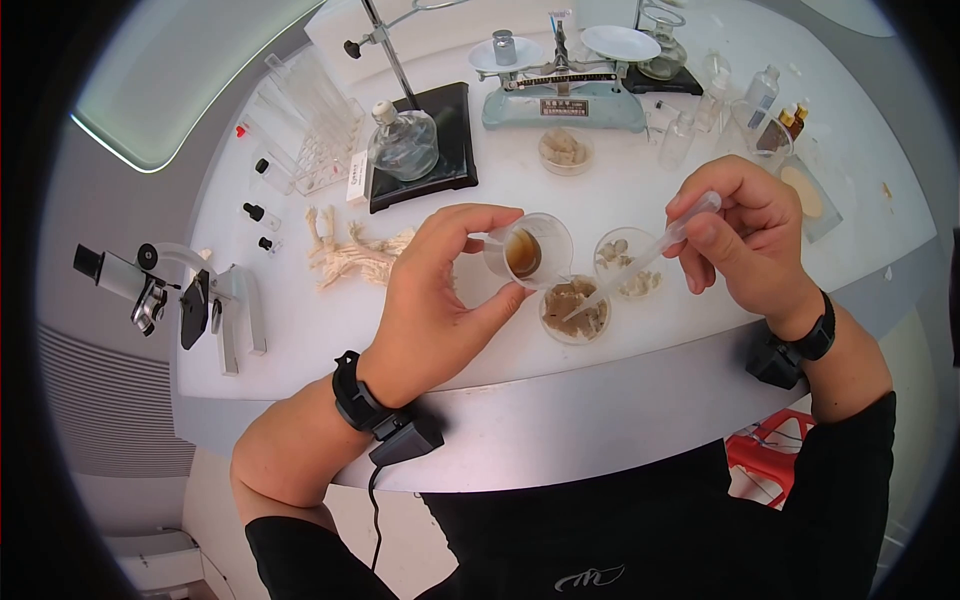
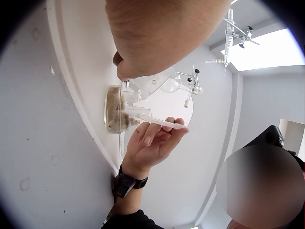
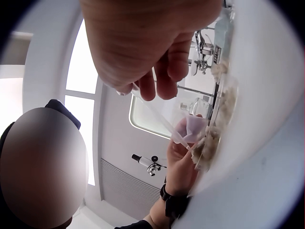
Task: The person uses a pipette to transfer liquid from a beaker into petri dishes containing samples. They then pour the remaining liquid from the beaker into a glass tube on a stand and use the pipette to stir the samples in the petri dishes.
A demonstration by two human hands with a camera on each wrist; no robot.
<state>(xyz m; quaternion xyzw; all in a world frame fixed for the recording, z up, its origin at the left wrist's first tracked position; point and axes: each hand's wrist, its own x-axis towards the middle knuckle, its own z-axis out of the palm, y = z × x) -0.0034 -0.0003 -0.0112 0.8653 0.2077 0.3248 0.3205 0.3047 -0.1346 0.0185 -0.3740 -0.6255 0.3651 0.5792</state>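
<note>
My left hand grips a small clear plastic cup between thumb and fingers, tilted so that the brown liquid at its bottom shows. In my right hand is a translucent plastic dropper, pinched near its bulb and slanting down to the left. Its tip lies over a petri dish of wet brown clumps, just below the cup. A second petri dish with pale pieces sits behind, partly overlapped by the dropper. In the right wrist view, the dropper's tip meets the brown clumps.
At the left stand a microscope and a pale root-like bundle. Behind are a round flask on a black stand base, a test tube rack, a balance scale and a third dish. Several bottles stand back right.
</note>
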